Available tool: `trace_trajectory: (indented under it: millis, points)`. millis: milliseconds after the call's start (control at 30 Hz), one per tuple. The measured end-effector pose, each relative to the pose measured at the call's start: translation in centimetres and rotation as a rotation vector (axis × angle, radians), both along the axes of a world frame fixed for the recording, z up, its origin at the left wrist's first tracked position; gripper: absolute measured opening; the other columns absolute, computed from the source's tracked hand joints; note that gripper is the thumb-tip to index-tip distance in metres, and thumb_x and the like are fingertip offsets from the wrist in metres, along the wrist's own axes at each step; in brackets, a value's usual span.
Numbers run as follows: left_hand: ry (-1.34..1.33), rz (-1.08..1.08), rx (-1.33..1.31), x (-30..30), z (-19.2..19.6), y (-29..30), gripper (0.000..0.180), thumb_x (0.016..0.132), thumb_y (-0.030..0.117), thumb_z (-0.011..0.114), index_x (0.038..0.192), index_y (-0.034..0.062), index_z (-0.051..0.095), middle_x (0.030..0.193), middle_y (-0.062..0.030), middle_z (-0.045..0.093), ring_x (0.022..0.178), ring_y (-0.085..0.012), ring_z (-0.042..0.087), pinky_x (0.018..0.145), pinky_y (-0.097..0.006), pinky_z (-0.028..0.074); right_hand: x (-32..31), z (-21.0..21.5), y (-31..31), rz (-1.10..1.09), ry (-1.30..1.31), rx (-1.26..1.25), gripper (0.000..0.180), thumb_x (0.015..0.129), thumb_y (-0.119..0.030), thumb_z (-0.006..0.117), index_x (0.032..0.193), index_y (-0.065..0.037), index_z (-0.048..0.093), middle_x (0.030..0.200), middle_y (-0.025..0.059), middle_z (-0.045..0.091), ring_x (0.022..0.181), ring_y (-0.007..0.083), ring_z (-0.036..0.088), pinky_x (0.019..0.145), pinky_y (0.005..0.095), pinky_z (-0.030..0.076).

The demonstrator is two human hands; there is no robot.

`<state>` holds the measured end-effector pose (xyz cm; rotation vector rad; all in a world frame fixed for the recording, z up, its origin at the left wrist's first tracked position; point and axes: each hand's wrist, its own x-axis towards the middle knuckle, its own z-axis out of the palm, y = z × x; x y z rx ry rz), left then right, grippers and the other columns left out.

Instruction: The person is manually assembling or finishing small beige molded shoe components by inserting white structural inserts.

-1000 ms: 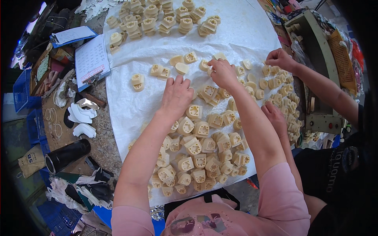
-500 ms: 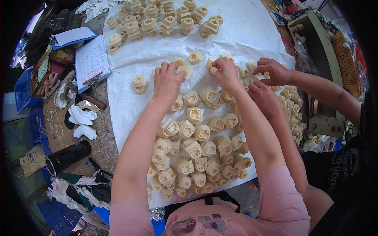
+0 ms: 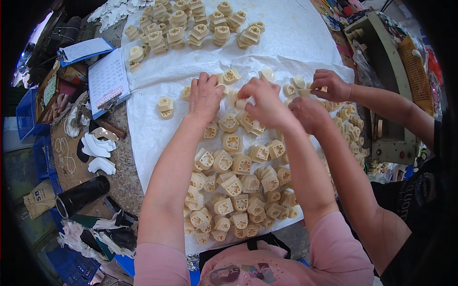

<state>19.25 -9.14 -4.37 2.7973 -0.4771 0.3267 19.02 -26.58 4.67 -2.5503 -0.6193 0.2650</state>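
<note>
My left hand (image 3: 205, 98) is closed at the far middle of the white sheet (image 3: 305, 35), with a cream moulded plastic part at its thumb, mostly covered by the fingers. Just right of it, my right hand (image 3: 265, 101) pinches another cream plastic part (image 3: 242, 103), smeared by motion. Beyond the hands lie a single holed part (image 3: 232, 76) and a smooth-faced one (image 3: 267, 74). Left of my left hand stands a small stack (image 3: 166, 107). Many D-shaped parts (image 3: 231, 142) with holes cover the sheet between my forearms.
A co-worker's two hands (image 3: 331, 86) handle similar parts close to my right arm. More stacks (image 3: 176, 35) stand at the far left of the sheet. A clipboard with paper (image 3: 109, 78), white curved pieces (image 3: 98, 144) and a black cylinder (image 3: 82, 195) lie left.
My right hand has moved left and nearer with a cream part, closing in on my left hand. The smooth-faced part it was over now lies uncovered. My left hand stays about where it was.
</note>
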Motion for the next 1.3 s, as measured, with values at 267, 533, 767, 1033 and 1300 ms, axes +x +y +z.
trace_trajectory:
  millis: [267, 533, 767, 1033, 1300]
  points:
    - [-0.106, 0.426, -0.682, 2.9, 2.5, 3.0, 0.011, 0.079, 0.014, 0.064, 0.087, 0.008, 0.07, 0.092, -0.0086, 0.06, 0.093, -0.029, 0.05, 0.086, -0.04, 0.038, -2.5, -1.2, 2.3, 0.243, -0.16, -0.388, 0.012, 0.069, -0.005, 0.059, 0.078, -0.01, 0.066, 0.093, 0.0067, 0.051, 0.103, 0.0242, 0.046, 0.095, 0.0514, 0.025]
    - [0.373, 0.241, -0.832, -3.8, 4.0, 6.0, 0.022, 0.086, 0.016, 0.055, 0.095, -0.0013, 0.064, 0.074, -0.0136, 0.063, 0.067, -0.0205, 0.059, 0.064, -0.033, 0.045, -1.7, -1.6, 2.0, 0.295, -0.001, -0.407, 0.017, 0.068, -0.003, 0.059, 0.08, -0.012, 0.067, 0.096, 0.0066, 0.052, 0.105, 0.0246, 0.045, 0.096, 0.0517, 0.025]
    - [0.655, 0.254, -1.209, -7.7, 5.7, 5.5, 0.023, 0.091, 0.012, 0.052, 0.107, -0.0031, 0.062, 0.081, -0.0013, 0.06, 0.073, -0.0089, 0.051, 0.069, -0.025, 0.042, -0.6, -0.4, 1.2, 0.192, 0.123, -0.185, 0.027, 0.068, -0.004, 0.059, 0.093, -0.01, 0.066, 0.102, 0.0078, 0.055, 0.103, 0.026, 0.047, 0.096, 0.0426, 0.03]
    - [0.77, 0.338, -1.665, -8.7, 4.7, 4.4, 0.03, 0.094, 0.014, 0.052, 0.119, 0.0003, 0.058, 0.093, -0.0004, 0.062, 0.08, -0.0069, 0.049, 0.072, -0.022, 0.037, -2.4, -1.4, 2.0, 0.256, 0.25, 0.212, 0.029, 0.069, -0.001, 0.058, 0.098, -0.005, 0.058, 0.099, 0.0103, 0.055, 0.102, 0.0296, 0.048, 0.09, 0.0378, 0.036]
    - [0.587, 0.337, -0.625, -9.5, 4.2, 2.8, 0.026, 0.088, 0.016, 0.057, 0.112, 0.0094, 0.062, 0.09, -0.0078, 0.058, 0.088, -0.0185, 0.05, 0.08, -0.034, 0.039, -2.3, 1.7, -1.9, 0.065, 0.089, -0.175, 0.023, 0.072, -0.002, 0.053, 0.095, -0.006, 0.056, 0.099, 0.0087, 0.051, 0.105, 0.0257, 0.043, 0.093, 0.0414, 0.027]
